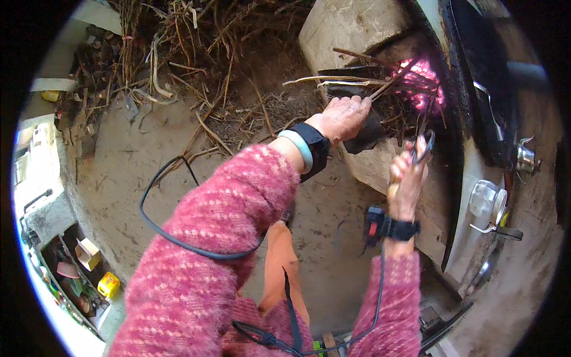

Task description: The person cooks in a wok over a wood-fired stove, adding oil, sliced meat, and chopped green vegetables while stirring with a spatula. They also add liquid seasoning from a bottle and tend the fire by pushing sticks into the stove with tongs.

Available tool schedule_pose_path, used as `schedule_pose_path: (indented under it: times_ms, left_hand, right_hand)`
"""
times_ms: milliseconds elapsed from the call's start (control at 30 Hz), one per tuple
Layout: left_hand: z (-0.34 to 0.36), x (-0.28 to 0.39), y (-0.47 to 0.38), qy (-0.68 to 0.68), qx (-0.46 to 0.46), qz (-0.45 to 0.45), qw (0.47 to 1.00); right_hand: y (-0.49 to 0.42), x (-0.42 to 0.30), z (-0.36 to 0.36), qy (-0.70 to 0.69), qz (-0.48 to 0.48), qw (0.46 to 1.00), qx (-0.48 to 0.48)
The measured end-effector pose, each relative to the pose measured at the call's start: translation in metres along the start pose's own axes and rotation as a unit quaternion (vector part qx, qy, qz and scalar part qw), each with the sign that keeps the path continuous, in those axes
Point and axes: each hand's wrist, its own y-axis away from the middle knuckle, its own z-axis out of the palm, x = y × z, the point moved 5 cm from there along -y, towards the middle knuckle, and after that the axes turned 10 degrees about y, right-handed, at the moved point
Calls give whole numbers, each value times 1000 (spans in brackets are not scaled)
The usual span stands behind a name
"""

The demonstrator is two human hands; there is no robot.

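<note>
My left hand (345,118) is closed around a thin stick (392,82) whose far end reaches into a fire. Glowing pink-white, the fire (421,85) burns in the mouth of a stove. In my right hand (406,172) is the looped dark handle of a thin metal tool (426,120), which looks like fire tongs; its far end points at the fire and its tip is hard to make out. A pale peeled stick (334,80) and a brown stick (357,54) also lie with one end toward the flames.
Dry brushwood (200,44) is heaped at the back left over an earth floor (120,156). A pale stone block (352,26) flanks the fire. To the right stand a glass jar (486,201) and a metal kettle (525,156). A black cable (154,223) loops around my left arm.
</note>
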Motion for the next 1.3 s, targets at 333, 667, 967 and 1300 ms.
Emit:
schedule_pose_path:
  times_ms: [333,667,967,1300]
  left_hand:
    - [-30,7,53,150,142,44,977]
    - [-63,-30,266,229,186,-123,948]
    - [-65,-57,392,255,216,-353,874]
    - [-78,-50,456,250,215,-421,845]
  right_hand:
    - [150,2,-14,100,72,988,-94]
    - [101,-7,7,139,67,984,-85]
    - [36,-6,13,26,78,995,-64]
    - [229,-7,-72,130,135,978,92]
